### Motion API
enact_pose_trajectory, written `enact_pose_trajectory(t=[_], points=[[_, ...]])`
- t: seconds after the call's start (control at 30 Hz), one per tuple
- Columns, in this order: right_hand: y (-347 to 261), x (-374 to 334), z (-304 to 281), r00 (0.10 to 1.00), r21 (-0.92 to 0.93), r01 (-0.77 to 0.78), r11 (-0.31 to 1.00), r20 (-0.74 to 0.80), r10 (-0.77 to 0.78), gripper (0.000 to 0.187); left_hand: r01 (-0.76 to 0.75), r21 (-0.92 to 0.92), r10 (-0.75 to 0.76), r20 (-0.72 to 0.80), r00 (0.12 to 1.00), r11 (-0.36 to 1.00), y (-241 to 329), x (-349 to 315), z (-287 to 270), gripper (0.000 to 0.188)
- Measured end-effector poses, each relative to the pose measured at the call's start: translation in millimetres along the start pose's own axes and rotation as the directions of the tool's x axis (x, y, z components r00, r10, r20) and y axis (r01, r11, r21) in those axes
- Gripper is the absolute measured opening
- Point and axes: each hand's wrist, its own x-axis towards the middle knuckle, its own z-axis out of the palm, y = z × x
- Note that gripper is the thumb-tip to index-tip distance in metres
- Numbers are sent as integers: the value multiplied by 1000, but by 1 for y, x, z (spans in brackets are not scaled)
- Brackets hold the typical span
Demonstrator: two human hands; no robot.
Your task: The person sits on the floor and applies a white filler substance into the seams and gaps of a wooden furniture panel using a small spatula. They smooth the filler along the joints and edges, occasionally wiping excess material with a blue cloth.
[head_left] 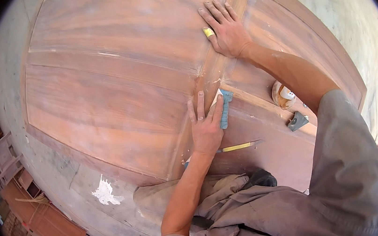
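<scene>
A large reddish-brown wooden panel door [114, 87] lies flat under both hands. My left hand [207, 130] is low on it near the middle rail, its visible fingers long and apart. Beneath its index finger is a blue folded piece [225, 108] with a whitish face, pressed against the wood; the thumb is hidden. Farther up and to the right, my right hand [230, 35] lies palm down with fingers spread, holding nothing. Yellow tape [208, 31] wraps its thumb. Pale dust and shavings mark the rail joint between the hands.
Right of the rail stand a small round tub [283, 94] and a dark grey wedge-shaped piece [298, 121]. A thin yellow strip-like tool [237, 147] lies near my lap. White splatter [107, 191] marks the floor at left. Wooden furniture [53, 224] stands at lower left.
</scene>
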Motion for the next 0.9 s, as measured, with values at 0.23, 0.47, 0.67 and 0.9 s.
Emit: enact_pose_trajectory(t=[0.23,0.47,0.67,0.9], points=[[-1,3,2,1000,8,10,1000,-11,-10,60,44,50,-48,87,995,998,0,-10,-7,73],[-2,1,2,1000,30,16,999,-16,-16,59,51,32,-54,87,995,998,4,-12,-5,74],[-5,-2,3,1000,36,10,999,-16,-10,60,30,-8,-29,66,997,1000,6,17,-11,74],[-5,1,3,1000,67,-3,998,-30,5,60,41,3,-41,61,997,999,5,15,-10,73]])
